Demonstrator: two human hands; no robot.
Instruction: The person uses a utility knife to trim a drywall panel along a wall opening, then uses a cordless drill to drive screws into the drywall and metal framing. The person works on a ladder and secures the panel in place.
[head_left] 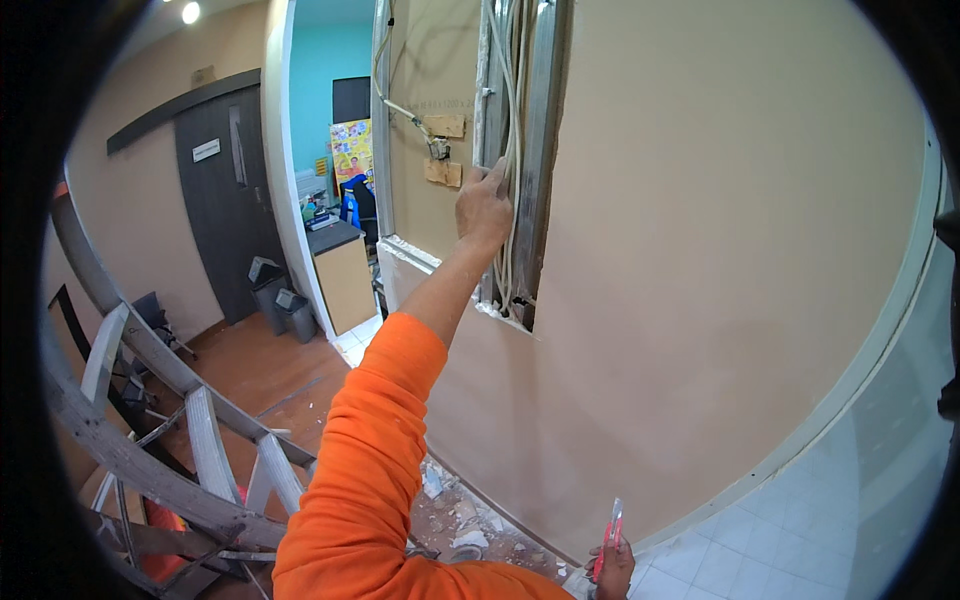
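My left hand point(485, 210) reaches up at arm's length into an opening cut in the wall. Its fingers close around pale cables point(508, 255) that run down beside a metal stud point(548, 130). Low in the picture, my right hand point(617, 572) grips a red utility knife point(611, 530), blade pointing up. Left of the cables, a loose wire ends in a small metal fitting point(439, 148) between two pieces of brown board point(444, 125). White crumbly plaster point(412, 252) lines the opening's lower edge.
A metal ladder point(210, 440) stands close on the left. Plaster rubble point(468, 520) lies on the floor along the wall's foot. Further back are grey bins point(293, 313), a dark door point(225, 200) and a cabinet point(342, 280). The beige wall point(720, 250) fills the right side.
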